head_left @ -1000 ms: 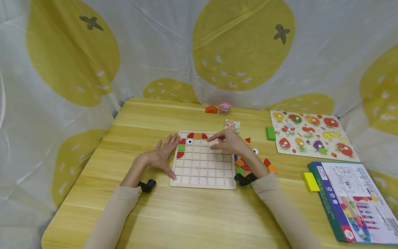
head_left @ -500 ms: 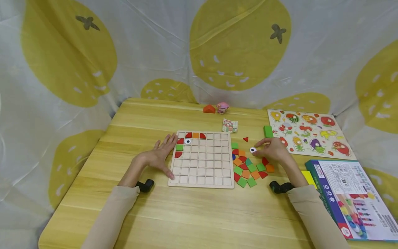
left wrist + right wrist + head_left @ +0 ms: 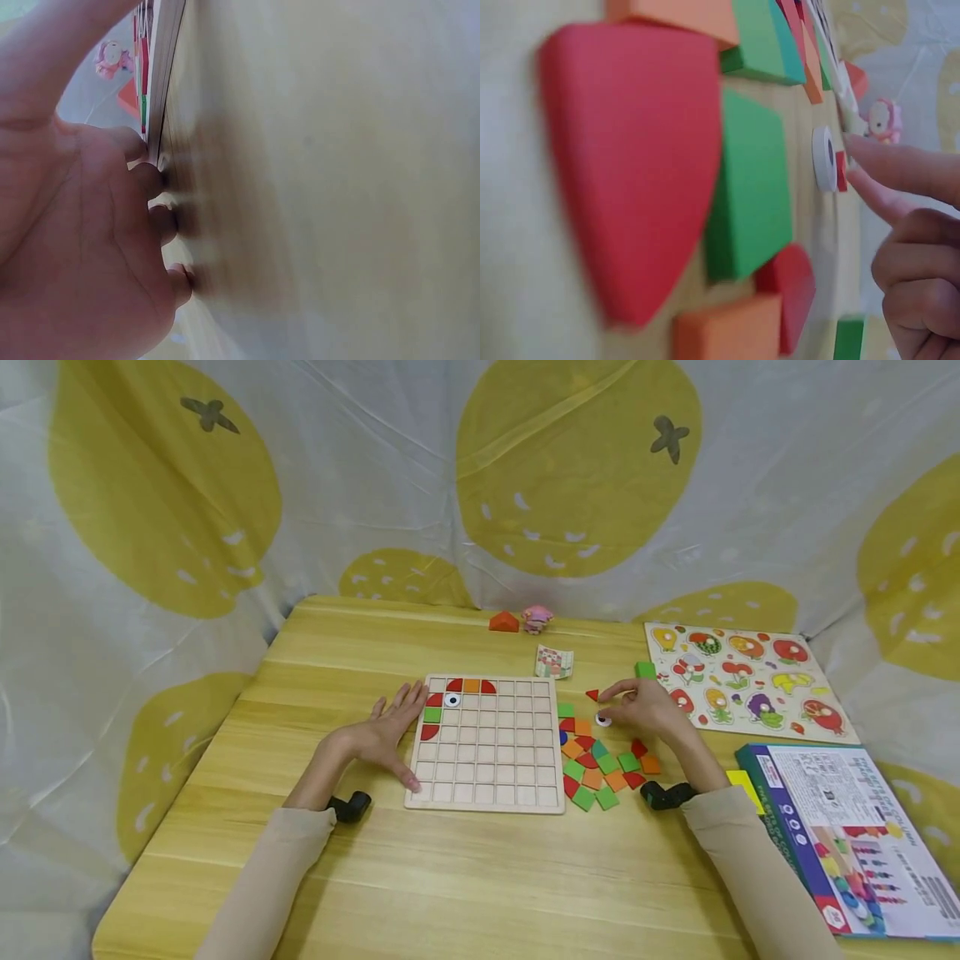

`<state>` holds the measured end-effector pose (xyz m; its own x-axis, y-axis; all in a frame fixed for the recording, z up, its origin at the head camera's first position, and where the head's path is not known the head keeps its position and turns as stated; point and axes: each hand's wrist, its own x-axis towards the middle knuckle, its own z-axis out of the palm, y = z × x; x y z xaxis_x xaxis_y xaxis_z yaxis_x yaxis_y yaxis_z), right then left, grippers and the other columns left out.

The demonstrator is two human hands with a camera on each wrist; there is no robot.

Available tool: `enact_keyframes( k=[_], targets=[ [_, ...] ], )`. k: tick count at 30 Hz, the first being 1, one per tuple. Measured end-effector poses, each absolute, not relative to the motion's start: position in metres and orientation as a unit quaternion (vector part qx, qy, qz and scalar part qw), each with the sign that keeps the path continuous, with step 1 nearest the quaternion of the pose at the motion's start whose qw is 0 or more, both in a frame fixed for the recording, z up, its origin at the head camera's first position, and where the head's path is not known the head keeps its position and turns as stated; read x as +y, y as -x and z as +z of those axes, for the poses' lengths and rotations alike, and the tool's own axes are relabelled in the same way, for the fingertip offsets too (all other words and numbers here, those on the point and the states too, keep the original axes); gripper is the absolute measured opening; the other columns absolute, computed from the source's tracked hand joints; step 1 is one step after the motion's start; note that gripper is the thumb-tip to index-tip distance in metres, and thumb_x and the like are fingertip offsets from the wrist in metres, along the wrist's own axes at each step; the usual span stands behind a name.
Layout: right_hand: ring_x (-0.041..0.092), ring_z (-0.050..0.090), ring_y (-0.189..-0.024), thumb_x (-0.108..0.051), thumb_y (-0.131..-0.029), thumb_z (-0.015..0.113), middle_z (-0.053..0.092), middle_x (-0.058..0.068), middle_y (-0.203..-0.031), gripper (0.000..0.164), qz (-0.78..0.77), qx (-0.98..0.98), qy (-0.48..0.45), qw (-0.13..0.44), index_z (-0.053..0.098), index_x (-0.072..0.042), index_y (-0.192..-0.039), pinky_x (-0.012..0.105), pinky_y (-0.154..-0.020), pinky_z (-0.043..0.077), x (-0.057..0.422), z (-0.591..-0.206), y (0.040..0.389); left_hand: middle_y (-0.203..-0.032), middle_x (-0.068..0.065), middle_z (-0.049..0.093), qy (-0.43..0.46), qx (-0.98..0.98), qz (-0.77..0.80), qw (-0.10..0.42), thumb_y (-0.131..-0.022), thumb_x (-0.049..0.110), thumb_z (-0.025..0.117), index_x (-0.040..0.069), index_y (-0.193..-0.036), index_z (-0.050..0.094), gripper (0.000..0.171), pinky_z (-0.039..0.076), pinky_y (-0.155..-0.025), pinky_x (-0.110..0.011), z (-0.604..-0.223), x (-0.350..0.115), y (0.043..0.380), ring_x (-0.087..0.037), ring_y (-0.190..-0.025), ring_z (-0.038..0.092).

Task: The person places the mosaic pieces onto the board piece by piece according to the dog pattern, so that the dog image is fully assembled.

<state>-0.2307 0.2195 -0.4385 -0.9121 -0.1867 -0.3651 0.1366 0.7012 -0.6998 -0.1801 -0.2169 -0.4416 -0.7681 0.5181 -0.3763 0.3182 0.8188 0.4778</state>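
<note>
A wooden grid board point(image 3: 487, 768) lies on the table, with several red, green and orange pieces and an eye disc point(image 3: 452, 700) in its upper left cells. My left hand point(image 3: 378, 743) rests along the board's left edge, fingers spread and thumb at the near left corner; in the left wrist view the fingertips point(image 3: 163, 221) touch the table. My right hand point(image 3: 648, 708) hovers right of the board, thumb and index finger apart, other fingers curled. Its thumb is close to a second eye disc point(image 3: 824, 159), its index fingertip beside a small red triangle point(image 3: 592, 695). Actual contact is unclear.
Several loose coloured pieces point(image 3: 592, 779) lie right of the board. Behind it are a small pattern card point(image 3: 554, 662), an orange block point(image 3: 504, 622) and a pink figurine point(image 3: 537, 619). A fruit puzzle point(image 3: 750, 681), green block point(image 3: 645, 670), yellow block point(image 3: 744, 787) and box point(image 3: 862, 852) stand right.
My right hand moved from above the board to the eye disc on the right, then slightly left towards the red triangle. The disc shifted a little left. My left hand stayed put.
</note>
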Motion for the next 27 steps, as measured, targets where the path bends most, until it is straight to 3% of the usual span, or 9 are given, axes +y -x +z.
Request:
enact_keyframes(
  k=[6,9,12,20,27],
  targets=[
    [0.013,0.035,-0.044,-0.024,-0.083,0.075,0.044,-0.006,-0.048,0.029,-0.395,0.902,-0.001,0.173,0.071,-0.011,-0.108,0.025,-0.046,0.032,0.207,-0.443,0.248,-0.161,-0.012,-0.024,-0.227,0.920,0.195,0.254,-0.053,0.058,0.087,0.009,-0.154,-0.014,0.151,-0.008,-0.117,-0.065,-0.442,-0.219,0.180,-0.035,-0.149,-0.021],
    [0.013,0.043,-0.050,-0.023,-0.080,0.078,0.056,-0.005,-0.055,0.026,-0.383,0.910,-0.014,0.160,0.073,-0.009,-0.101,0.025,-0.050,0.036,0.205,-0.447,0.253,-0.161,-0.011,-0.024,-0.230,0.919,0.194,0.254,-0.053,0.059,0.087,0.009,-0.154,-0.014,0.151,-0.008,-0.117,-0.065,-0.443,-0.218,0.181,-0.035,-0.149,-0.021],
    [0.014,0.045,-0.056,-0.025,-0.078,0.080,0.060,-0.003,-0.063,0.024,-0.364,0.920,-0.014,0.144,0.074,-0.008,-0.094,0.025,-0.052,0.037,0.203,-0.449,0.255,-0.161,-0.012,-0.023,-0.232,0.919,0.194,0.252,-0.053,0.059,0.087,0.009,-0.154,-0.014,0.151,-0.008,-0.116,-0.065,-0.443,-0.218,0.181,-0.036,-0.149,-0.021],
    [0.013,0.026,-0.046,-0.025,-0.082,0.078,0.031,-0.005,-0.050,0.022,-0.402,0.900,0.073,0.149,0.075,-0.008,-0.096,0.026,-0.049,0.025,0.178,-0.439,0.252,-0.161,-0.013,-0.023,-0.229,0.920,0.197,0.250,-0.052,0.057,0.088,0.009,-0.154,-0.013,0.151,-0.009,-0.116,-0.066,-0.442,-0.219,0.180,-0.036,-0.148,-0.021],
    [0.014,0.024,-0.048,-0.021,-0.080,0.079,0.028,-0.003,-0.050,0.017,-0.419,0.876,0.165,0.173,0.076,-0.012,-0.094,0.026,-0.050,0.026,0.116,-0.430,0.248,-0.161,-0.013,-0.023,-0.232,0.920,0.193,0.251,-0.053,0.058,0.087,0.008,-0.154,-0.013,0.151,-0.009,-0.116,-0.065,-0.443,-0.219,0.181,-0.036,-0.149,-0.021]
  ],
)
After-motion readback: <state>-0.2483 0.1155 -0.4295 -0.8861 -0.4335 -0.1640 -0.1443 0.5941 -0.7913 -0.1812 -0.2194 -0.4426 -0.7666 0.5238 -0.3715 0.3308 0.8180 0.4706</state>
